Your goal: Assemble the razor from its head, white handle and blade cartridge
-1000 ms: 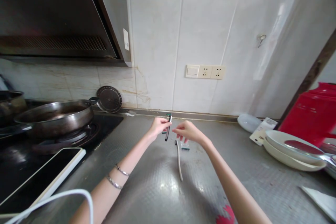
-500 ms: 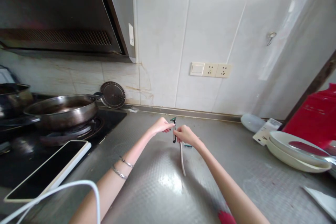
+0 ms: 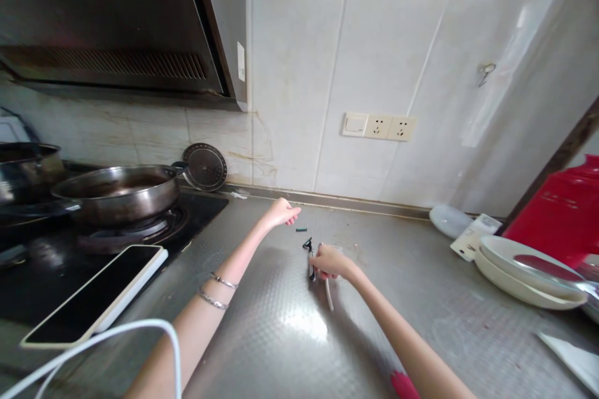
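My right hand [image 3: 330, 260] is closed around the handle of a razor [image 3: 312, 271], whose dark neck [image 3: 307, 243] points up and away from me. Just beyond it a small dark green razor blade cartridge [image 3: 301, 230] appears to lie on the metal countertop [image 3: 262, 324], apart from the handle. To the left of the cartridge is my left hand [image 3: 282, 212], fingers loosely curled and thumb stretched out, with nothing visible in it. A pale thin stick [image 3: 329, 295] sticks out below my right hand, its far end hidden.
On the left, a steel pan [image 3: 119, 193] sits on the stove, with a phone [image 3: 96, 296] and white cable [image 3: 156, 324] nearer me. Pale bowls [image 3: 524, 277], a white card box [image 3: 476, 237] and a red container [image 3: 556, 212] stand at the right. Tiled wall [image 3: 290, 75] behind.
My hands have moved apart. The green blade cartridge has come off the razor and is now on the counter side of it. My right hand has lowered with the handle.
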A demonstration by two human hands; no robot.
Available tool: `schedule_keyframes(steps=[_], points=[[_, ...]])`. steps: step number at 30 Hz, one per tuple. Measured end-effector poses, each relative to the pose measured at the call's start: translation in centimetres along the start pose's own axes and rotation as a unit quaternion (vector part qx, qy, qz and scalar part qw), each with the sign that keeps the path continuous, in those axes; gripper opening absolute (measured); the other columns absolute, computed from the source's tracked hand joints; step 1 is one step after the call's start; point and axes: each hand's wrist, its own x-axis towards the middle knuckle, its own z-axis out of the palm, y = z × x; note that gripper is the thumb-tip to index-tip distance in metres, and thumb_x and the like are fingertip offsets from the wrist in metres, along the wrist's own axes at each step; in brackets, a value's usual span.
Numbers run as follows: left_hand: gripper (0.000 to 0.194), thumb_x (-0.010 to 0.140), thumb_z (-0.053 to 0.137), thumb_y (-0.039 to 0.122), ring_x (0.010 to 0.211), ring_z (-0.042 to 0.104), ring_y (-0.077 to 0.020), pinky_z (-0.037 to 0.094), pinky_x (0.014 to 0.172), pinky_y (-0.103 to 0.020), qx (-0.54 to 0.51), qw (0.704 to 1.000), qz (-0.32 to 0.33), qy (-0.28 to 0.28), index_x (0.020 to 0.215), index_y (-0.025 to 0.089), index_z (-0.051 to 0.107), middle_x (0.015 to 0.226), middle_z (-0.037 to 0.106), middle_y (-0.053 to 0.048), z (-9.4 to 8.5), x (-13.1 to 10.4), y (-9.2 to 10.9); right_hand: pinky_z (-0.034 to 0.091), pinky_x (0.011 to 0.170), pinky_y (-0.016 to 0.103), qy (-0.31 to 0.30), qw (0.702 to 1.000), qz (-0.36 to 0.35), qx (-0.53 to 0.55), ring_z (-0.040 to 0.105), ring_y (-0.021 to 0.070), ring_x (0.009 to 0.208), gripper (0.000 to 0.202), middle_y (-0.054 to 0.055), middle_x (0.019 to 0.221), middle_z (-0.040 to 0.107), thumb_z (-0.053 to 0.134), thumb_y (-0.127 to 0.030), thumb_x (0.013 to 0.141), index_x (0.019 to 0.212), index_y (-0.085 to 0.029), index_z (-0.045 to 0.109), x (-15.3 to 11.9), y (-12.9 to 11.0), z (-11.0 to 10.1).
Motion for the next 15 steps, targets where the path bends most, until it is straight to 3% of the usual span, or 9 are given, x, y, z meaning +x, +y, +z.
schedule_keyframes(steps=[11,15], points=[[0.033,0.077,0.049,0.031,0.045,0.055,-0.0106,0.044,0.051,-0.022,0.05,0.999,-0.009,-0.019,0.058,0.008,0.063,0.052,0.062,-0.005,0.4,0.1,-0.3,0.034,0.034,0.02,-0.03,0.999,0.017,-0.033,0.041,0.008,0.03,0.028,0.0,0.036,0.049,0.048,-0.02,0.068,0.041,-0.015,0.047,0.0,-0.1,-0.1],[0.034,0.077,0.048,0.034,0.049,0.057,-0.0118,0.044,0.052,-0.022,0.081,0.996,0.001,-0.026,0.063,0.008,0.065,0.056,0.064,-0.007,0.9,0.4,-0.9,0.034,0.034,0.021,-0.011,1.0,0.02,-0.02,0.039,0.0078,0.029,0.029,-0.001,0.036,0.047,0.048,-0.025,0.072,0.045,-0.015,0.051,0.0,0.2,-1.7]])
